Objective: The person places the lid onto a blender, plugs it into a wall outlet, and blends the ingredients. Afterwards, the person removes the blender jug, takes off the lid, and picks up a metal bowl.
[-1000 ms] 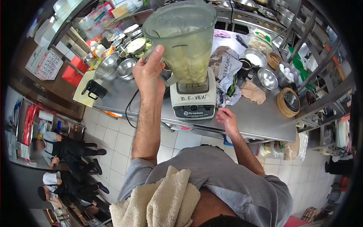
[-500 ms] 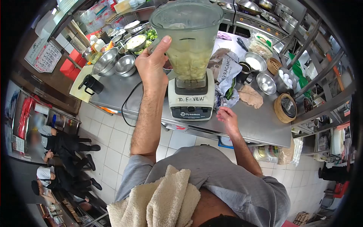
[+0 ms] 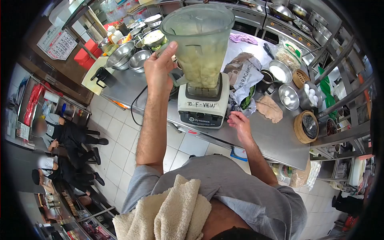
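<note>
Head view: blender jar (image 3: 202, 60) at top ctr of frame, on blender base (image 3: 203, 105) just below it. Jar's long axis runs approx vert. in frame, lower end a touch to the R; wide mouth toward top edge, narrow end down at the base. Jar handle (image 3: 182, 81) sticks out to frame L. Base's front panel faces bottom of frame.

Looks: jar see-through but cloudy, grey-green tint, round open rim, tapering walls. Pale yellow-green chunks show thru the lower part, packed toward the bottom. Base off-white w/ dark top; "TO. F-VIEW" handwritten across front, blk panel below reads "Dynamex".

L hand (image 3: 159, 70), ctr-L of upper frame, clamped round the handle, thumb up along it nr the jar wall. R hand (image 3: 241, 124), just R of ctr, is at base's lower R corner, fingers curled & close tog.; can't tell if they touch the base or pinch anything.

Around: blk cord (image 3: 138, 105) loops down L of base. Printed bag (image 3: 249, 74) just R of base, w/ greens (image 3: 249, 98) at its lower end. Pale flat piece (image 3: 270, 109) on steel counter (image 3: 276, 140) farther R, then round steamer basket (image 3: 297, 130) nr counter's R end. Blk mug (image 3: 105, 76) lies at counter's L end, by steel bowls (image 3: 140, 60), upper L.
</note>
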Available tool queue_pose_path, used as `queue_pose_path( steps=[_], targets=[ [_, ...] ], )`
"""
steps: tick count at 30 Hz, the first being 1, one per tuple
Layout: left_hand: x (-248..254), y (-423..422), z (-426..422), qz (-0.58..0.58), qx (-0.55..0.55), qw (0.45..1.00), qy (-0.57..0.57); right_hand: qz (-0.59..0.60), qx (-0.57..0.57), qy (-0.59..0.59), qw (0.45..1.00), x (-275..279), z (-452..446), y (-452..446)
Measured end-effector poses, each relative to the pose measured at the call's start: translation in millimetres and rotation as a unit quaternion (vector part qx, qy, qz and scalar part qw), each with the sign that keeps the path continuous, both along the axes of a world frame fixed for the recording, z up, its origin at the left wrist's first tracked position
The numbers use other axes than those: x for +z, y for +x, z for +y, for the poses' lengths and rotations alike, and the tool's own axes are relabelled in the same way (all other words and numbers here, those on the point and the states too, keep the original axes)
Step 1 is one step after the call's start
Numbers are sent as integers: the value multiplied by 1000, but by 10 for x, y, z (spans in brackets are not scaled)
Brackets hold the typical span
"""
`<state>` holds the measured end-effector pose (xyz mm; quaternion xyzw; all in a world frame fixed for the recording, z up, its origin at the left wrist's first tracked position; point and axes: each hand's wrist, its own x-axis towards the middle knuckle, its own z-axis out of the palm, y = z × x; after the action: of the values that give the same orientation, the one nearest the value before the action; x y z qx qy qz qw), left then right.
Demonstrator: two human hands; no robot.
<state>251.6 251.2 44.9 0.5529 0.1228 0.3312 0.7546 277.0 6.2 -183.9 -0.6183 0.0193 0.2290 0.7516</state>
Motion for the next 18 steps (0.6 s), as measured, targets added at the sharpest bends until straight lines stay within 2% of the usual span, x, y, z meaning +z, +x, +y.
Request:
queue_pose_path(
  steps=[6, 8, 11, 13, 15, 16, 17, 18],
  targets=[
    [-77, -53, 113, 23, -26, 998, 48, 14, -6, 8, 1000, -33, 73, 46],
    [-249, -75, 279, -59, -143, 986, 54, 10, -6, -1, 1000, -50, 110, 59],
    [-425, -186, 425, -122, -117, 984, 52, -1, -3, -20, 1000, -61, 170, 68],
    [-814, -260, 836, -96, -103, 986, 85, -7, -12, -29, 999, -66, 191, 57],
    [-1301, -263, 1268, 80, 10, 979, 185, -16, -30, -55, 998, -35, 219, 27],
    [-1515, -288, 1427, 79, 3, 980, 183, -20, -40, -57, 997, -58, 230, 3],
    [-1721, -334, 1557, 129, 38, 921, 367, -19, -48, -61, 997, -77, 248, -27],
    [-1899, -354, 1648, 169, 71, 824, 537, -21, -64, -65, 996, -91, 275, -50]
  ],
)
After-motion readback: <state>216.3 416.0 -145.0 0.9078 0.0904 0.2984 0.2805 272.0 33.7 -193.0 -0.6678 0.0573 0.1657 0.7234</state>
